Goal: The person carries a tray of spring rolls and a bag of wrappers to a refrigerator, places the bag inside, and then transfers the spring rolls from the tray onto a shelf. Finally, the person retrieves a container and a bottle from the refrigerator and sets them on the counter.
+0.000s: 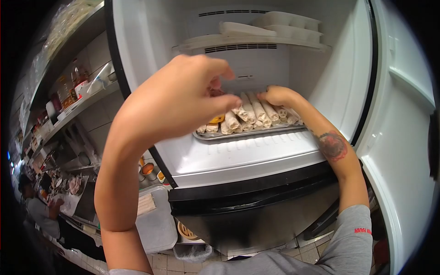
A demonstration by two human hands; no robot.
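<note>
Inside the open freezer compartment, a metal tray [252, 134] holds several long, pale wrapped rolls [250, 110] stacked side by side. My left hand [188, 89] is raised in front of the tray's left part, its thumb and curved fingers apart, with nothing visible between them. It hides the left end of the stack. My right hand [277, 95] reaches over the back right of the pile, fingers bent down and closed at the far end of a roll. Its fingertips are partly hidden. A yellow item [217, 118] shows among the rolls below my left hand.
White foam trays [288, 26] rest on the freezer's upper shelf [197, 43]. The freezer door [403, 105] stands open at right. Below left, another metal tray [156, 224] carries a few rolls. A co-worker [43, 213] is at a counter far left, beneath shelves of bottles [66, 91].
</note>
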